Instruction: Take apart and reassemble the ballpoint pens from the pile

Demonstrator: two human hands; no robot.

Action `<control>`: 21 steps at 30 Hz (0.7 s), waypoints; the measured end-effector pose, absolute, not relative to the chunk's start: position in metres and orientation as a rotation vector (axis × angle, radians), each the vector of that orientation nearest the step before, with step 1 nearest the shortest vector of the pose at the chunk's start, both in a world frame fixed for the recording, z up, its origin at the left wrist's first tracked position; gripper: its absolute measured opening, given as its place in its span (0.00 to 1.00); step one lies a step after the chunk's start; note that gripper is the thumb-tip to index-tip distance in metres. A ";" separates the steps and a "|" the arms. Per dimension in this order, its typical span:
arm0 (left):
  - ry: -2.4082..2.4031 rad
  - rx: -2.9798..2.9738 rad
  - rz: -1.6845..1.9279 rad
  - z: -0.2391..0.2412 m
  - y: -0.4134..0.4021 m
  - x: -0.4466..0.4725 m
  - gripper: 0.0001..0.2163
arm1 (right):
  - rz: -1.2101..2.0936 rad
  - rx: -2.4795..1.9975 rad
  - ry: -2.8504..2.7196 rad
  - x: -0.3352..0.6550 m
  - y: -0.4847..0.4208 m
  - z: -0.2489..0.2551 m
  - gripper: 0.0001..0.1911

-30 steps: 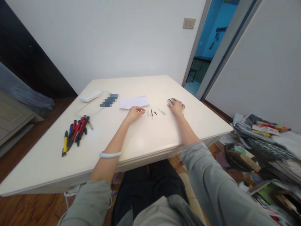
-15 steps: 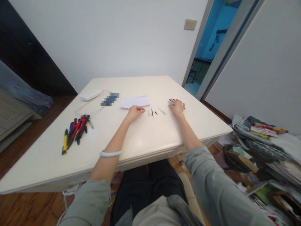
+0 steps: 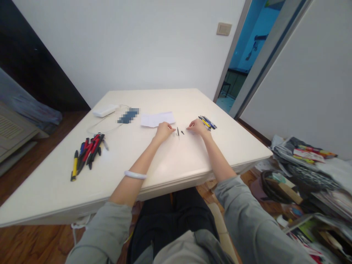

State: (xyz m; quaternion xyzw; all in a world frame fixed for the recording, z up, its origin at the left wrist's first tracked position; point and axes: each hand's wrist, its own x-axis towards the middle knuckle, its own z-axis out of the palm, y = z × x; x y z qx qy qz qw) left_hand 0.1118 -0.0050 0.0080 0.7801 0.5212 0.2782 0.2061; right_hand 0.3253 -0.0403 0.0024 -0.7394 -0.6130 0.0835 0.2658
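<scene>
My left hand [image 3: 164, 131] hovers low over the middle of the white table [image 3: 170, 157], its thumb and fingers pinched; what lies between them is too small to make out. Opposite it, my right hand [image 3: 197, 127] has its fingertips together at the spot where a clear tube lay, and the tube is now hidden by the hand. Between the hands lie a thin dark pen refill or tip [image 3: 178, 131] and a small black piece [image 3: 182, 132]. Several pens [image 3: 209, 122], blue, yellow and grey, lie just beyond my right hand.
Behind my left hand lies a folded white paper [image 3: 154, 119]. Red, black and yellow pens are piled [image 3: 90, 151] at the left. A white box with a cable [image 3: 106, 110] and a blurred-out flat object [image 3: 128, 116] sit farther back. Clutter [image 3: 310, 172] stands on the right.
My right hand has left the group of pens and moved left, over the clear tube. My left hand has shifted slightly right, covering a small clear piece.
</scene>
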 end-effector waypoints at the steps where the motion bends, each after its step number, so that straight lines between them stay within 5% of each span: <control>1: 1.439 2.166 0.771 0.008 -0.006 0.113 0.07 | 0.225 -2.007 -1.663 0.324 -0.041 0.002 0.04; 6: 1.284 1.992 0.788 0.010 -0.010 0.116 0.07 | 0.299 -1.955 -1.629 0.319 -0.046 0.009 0.04; 14: 0.993 1.489 0.926 0.011 -0.015 0.118 0.17 | 1.042 -1.286 -1.462 0.295 -0.055 0.031 0.10; 21: 1.061 1.441 0.959 0.020 -0.017 0.112 0.17 | 1.121 -1.225 -1.447 0.292 -0.053 0.025 0.15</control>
